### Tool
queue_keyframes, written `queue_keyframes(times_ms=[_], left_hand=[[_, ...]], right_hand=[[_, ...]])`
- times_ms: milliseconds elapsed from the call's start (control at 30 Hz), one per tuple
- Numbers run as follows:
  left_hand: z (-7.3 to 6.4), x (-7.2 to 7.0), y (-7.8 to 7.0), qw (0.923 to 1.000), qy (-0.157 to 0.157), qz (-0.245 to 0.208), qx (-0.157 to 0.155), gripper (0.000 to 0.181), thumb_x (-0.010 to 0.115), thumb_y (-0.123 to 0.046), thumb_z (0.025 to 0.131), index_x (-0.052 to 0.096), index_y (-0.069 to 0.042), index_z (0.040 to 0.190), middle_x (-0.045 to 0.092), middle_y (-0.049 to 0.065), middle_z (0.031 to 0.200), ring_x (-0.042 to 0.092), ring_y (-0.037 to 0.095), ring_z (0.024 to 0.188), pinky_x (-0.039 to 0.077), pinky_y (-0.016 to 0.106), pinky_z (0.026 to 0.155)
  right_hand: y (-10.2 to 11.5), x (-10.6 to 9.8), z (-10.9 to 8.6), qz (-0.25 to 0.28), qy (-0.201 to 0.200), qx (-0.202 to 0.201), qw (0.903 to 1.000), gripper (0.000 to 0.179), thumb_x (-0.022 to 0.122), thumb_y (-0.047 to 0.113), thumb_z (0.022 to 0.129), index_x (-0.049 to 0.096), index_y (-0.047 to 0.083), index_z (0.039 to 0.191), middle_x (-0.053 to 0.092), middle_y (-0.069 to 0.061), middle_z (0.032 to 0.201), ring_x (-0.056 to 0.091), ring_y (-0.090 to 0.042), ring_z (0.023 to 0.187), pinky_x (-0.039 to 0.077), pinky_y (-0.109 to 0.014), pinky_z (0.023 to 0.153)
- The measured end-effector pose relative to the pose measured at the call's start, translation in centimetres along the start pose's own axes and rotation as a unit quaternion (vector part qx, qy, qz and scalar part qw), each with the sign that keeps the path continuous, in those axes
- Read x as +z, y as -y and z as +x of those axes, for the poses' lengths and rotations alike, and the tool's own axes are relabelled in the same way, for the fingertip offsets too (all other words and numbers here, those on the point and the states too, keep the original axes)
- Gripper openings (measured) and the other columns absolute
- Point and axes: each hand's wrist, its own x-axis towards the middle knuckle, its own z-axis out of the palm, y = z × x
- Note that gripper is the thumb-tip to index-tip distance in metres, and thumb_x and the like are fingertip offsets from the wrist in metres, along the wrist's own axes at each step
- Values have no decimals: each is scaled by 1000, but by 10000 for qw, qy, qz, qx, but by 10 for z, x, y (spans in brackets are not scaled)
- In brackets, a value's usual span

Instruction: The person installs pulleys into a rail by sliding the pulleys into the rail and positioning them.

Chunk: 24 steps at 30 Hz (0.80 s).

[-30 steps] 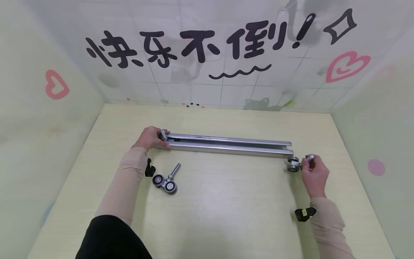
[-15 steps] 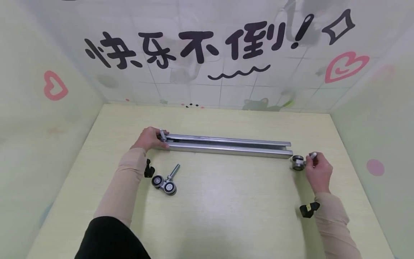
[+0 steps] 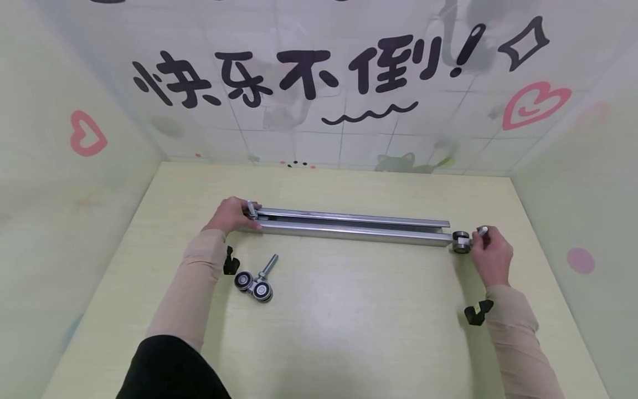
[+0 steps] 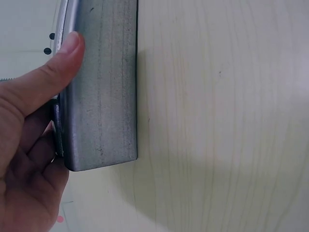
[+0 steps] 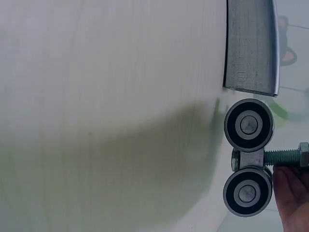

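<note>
- Left hand (image 3: 231, 214), left of centre in the head view: gripped the left end of the metal rail, thumb on the near edge and fingers at the far side, parted by the rail's breadth. In the left wrist view the thumb lay against the rail's edge, the other fingers bent beyond it.
- Metal rail (image 3: 349, 233): lay lengthwise across mid-frame, its slot facing up, right end slightly lower in the frame than the left.
- Upright bolt (image 3: 251, 209): stood at the rail's left end, between thumb and fingers of the left hand.
- Right hand (image 3: 493, 256), right of centre: thumb and fingers drawn together in a pinch on the bolt of the held roller (image 3: 461, 243).
- Held roller: just beside the rail's right end; the right wrist view showed a narrow gap between rail and upper wheel, two wheels one above the other, and the threaded bolt pointing right.
- Loose roller (image 3: 261, 289): lay on the table (image 3: 339, 332), lower left of centre, below the rail, bolt pointing to upper right.
- Black devices, one near each wrist: left (image 3: 231, 263), right (image 3: 477, 313).
- Back wall, top of frame: large dark lettering (image 3: 303, 54).
</note>
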Motion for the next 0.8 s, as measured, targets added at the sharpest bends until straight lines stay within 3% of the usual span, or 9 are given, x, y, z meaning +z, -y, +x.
queue_keyframes(times_ms=[267,533,800], left_hand=[[-3,-2,-4,9999,35,-29,-109,63,80,-14,65,56,-6,122,48,17,132,43,36,120,30,48,103],[-3,-1,-3,9999,-11,46,-100,63,81,-15,65,56,-6,122,48,17,131,42,37,120,30,48,102],[-3,0,-4,10000,-61,50,-60,61,80,-14,65,57,-6,121,49,16,130,43,36,120,30,48,102]], right_hand=[[4,5,9,-56,-105,-296,9995,14,54,0,86,57,-11,94,61,-25,85,50,-21,71,31,-6,58],[4,12,13,27,16,-175,9998,14,54,0,86,57,-11,95,62,-25,86,49,-17,72,32,-4,59],[6,15,13,48,97,-230,9997,16,53,1,87,57,-12,96,62,-26,88,54,-25,75,31,-4,59]])
